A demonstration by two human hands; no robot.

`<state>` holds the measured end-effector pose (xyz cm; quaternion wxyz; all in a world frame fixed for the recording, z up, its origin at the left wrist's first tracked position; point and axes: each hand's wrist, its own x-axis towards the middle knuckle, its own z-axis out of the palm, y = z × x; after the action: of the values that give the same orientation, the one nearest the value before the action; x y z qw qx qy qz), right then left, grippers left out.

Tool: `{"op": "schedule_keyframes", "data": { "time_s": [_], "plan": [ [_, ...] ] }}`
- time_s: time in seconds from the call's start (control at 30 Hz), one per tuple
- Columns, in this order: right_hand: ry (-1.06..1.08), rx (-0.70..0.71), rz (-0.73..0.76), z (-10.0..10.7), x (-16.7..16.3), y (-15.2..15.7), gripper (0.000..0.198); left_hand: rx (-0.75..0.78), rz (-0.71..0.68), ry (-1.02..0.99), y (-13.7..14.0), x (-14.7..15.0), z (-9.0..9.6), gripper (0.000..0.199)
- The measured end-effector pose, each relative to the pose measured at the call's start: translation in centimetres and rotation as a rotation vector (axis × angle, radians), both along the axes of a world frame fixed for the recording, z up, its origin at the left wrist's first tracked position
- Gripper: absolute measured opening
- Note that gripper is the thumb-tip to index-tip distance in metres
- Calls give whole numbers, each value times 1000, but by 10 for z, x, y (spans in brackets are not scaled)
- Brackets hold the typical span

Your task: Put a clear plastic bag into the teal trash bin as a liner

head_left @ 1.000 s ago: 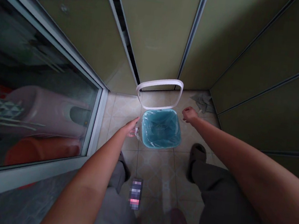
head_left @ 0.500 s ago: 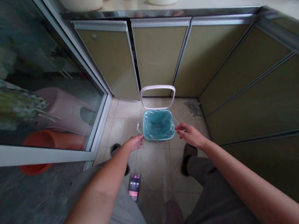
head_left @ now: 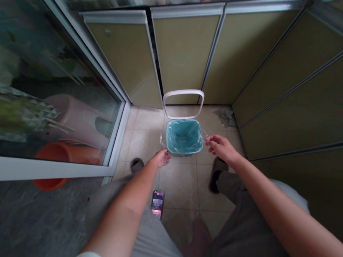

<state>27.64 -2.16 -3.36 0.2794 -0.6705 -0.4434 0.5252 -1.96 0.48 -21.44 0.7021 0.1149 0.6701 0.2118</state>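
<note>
A teal waste bin [head_left: 182, 152] stands on the floor, lined with a clear plastic bag [head_left: 186, 134] that folds over its rim. At the bin's right side, my right hand [head_left: 219, 146] has its fingers curled in a pinch, and a thin clear strip of the bag reaches its fingertips. My left hand [head_left: 161, 158] is by the near left corner of the bin, palm turned inward, fingers apart and holding nothing. A loose bag handle [head_left: 161, 138] hangs outside the left rim. Behind the bin, its white rim frame [head_left: 184, 91] is raised upright.
Cabinet doors [head_left: 181, 54] close off the back and right, one slightly ajar. On the left is a sliding glass door [head_left: 117, 134], with an orange bucket [head_left: 57, 153] behind it. A grey cloth [head_left: 226, 116] lies in the corner. A phone [head_left: 157, 204] appears blurred below my left hand.
The view has tipped down, so the counter sits higher in it. My left hand has turned slightly with its fingers more curled. My right hand stays beside the bin, a little farther from its rim.
</note>
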Motion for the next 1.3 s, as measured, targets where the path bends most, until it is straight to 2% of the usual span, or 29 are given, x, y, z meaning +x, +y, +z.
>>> {"op": "schedule_keyframes", "data": {
  "time_s": [0.23,0.43,0.57,0.63,0.7,0.73,0.83,0.87,0.93,1.03,1.13,1.23,1.3],
  "plan": [
    [-27,2,20,-5,-3,6,13,35,4,63,-5,0,-10,15],
    [-47,15,45,-5,-7,7,13,53,-6,179,-9,-4,-8,11],
    [-94,46,67,-12,-4,9,15,111,9,334,-10,-6,-4,12],
    [-96,50,45,-13,-1,12,13,192,43,443,2,-7,6,22],
    [-88,53,3,-12,1,14,11,339,96,562,28,-9,24,31],
    [-83,60,-22,-10,2,16,10,451,117,613,46,-10,36,35],
    [-55,93,-75,-4,4,22,10,940,115,662,104,-11,83,44],
    [-41,104,-83,-2,4,24,10,1080,86,638,121,-11,98,47],
    [-14,122,-89,1,4,27,9,1262,-13,590,145,-7,126,51],
    [11,144,-90,2,4,30,10,1343,-215,581,157,2,147,51],
    [30,156,-85,1,7,32,10,1303,-335,590,154,12,148,47],
    [39,174,-81,-1,10,34,11,1255,-311,633,155,19,145,46],
    [33,186,-80,-3,11,36,11,1231,-247,669,161,21,144,56]
  ]
}}
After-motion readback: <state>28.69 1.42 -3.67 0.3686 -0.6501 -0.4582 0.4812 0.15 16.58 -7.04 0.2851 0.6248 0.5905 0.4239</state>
